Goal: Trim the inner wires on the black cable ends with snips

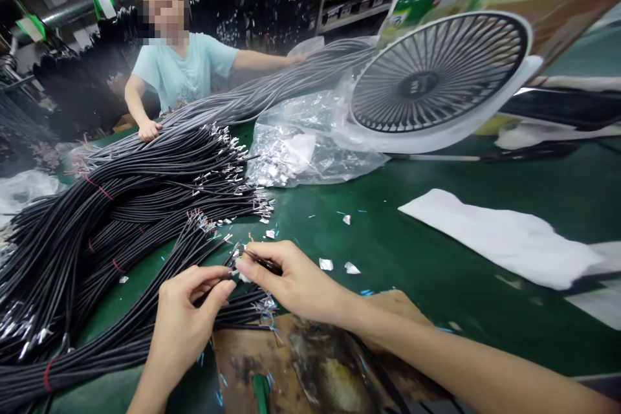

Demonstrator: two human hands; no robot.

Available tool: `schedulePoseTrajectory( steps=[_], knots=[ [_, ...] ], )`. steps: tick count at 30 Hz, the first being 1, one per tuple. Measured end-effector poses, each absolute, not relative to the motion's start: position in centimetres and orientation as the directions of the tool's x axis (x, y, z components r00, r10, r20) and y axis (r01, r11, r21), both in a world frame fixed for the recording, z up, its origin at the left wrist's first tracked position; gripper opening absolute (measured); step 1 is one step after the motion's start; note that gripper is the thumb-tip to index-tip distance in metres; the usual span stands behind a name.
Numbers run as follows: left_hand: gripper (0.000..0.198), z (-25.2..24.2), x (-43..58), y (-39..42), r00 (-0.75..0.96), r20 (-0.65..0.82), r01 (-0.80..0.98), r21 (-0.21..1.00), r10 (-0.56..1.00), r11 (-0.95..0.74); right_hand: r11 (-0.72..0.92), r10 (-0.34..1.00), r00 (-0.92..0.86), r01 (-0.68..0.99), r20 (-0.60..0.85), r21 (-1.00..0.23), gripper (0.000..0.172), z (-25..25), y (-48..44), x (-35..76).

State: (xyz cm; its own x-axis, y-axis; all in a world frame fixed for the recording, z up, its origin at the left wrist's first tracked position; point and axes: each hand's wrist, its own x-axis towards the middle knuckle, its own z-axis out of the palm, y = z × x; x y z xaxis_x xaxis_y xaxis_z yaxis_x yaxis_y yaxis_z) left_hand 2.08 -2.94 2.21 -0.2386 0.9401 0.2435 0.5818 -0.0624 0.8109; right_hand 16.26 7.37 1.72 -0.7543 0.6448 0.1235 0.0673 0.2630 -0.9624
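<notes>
Near the middle of the head view, my left hand (182, 314) pinches the end of a black cable between thumb and fingers. My right hand (303, 281) meets it there, closed on a slim dark tool (262, 261) that looks like tweezers. A small silvery piece shows between the fingertips, partly hidden. Loose black cables (191, 242) with stripped, coloured wire ends lie just beyond my left hand. Under my hands runs another black cable bundle (111, 349), bound by a red tie (47, 375). Its wire ends rest by a stained wooden board (252, 352).
Large black cable bundles (145, 171) fill the left. A clear bag (330, 155) of foil scraps lies beside a fan (417, 84). White cloth (499, 236) lies right; foil bits (352, 268) dot the green table. Across it, a person (187, 71) touches grey cables (272, 87).
</notes>
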Motion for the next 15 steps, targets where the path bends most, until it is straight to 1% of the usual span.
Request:
schedulePoseTrajectory(
  steps=[4,7,10,15],
  knots=[
    [0.010,2.5,1.9,-3.1,-0.272,0.263,0.606,0.794,0.926,-0.047,0.264,0.662,-0.736,0.051,0.142,-0.963,0.032,1.9,7.2,16.4],
    [0.012,2.7,2.1,-3.3,-0.337,0.329,0.645,0.763,0.882,-0.038,0.330,0.695,-0.670,-0.022,0.259,-0.944,0.023,1.7,6.8,16.5],
    [0.013,2.8,2.3,-3.4,-0.380,0.390,0.676,0.736,0.839,-0.036,0.430,0.700,-0.622,-0.027,0.352,-0.903,0.029,1.3,6.3,16.7],
    [0.015,2.8,2.6,-3.4,-0.399,0.456,0.702,0.710,0.795,-0.054,0.478,0.649,-0.664,-0.021,0.370,-0.878,0.023,0.9,5.8,16.7]
  ],
)
